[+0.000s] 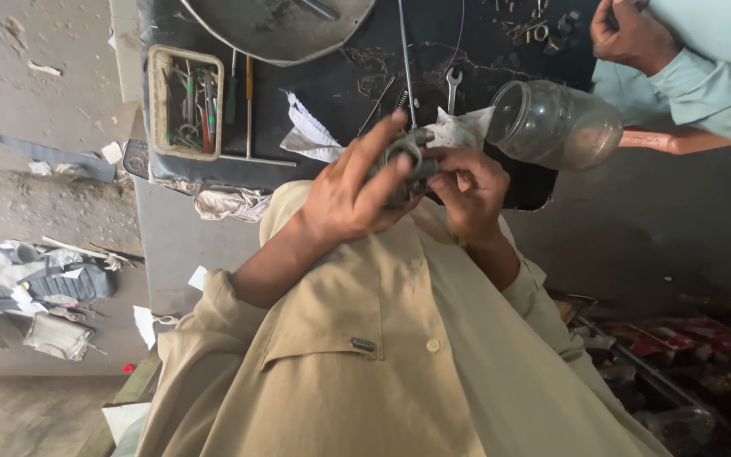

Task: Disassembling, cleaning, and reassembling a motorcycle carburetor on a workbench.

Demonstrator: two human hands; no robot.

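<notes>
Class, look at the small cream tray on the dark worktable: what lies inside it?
Inside the cream tray lie several thin hand tools with green and red handles, heaped together. Their overlap hides exact kinds and anything beneath them.

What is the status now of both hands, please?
Left hand and right hand both grip small grey metal part. Clear glass jar lies beside, not blocking.

Tan button-front shirt (382,338): pale round buttons, flapped chest pocket with a small dark clip. Sleeves rolled above the forearms. Left hand (344,199) and right hand (471,190) bare.
</notes>
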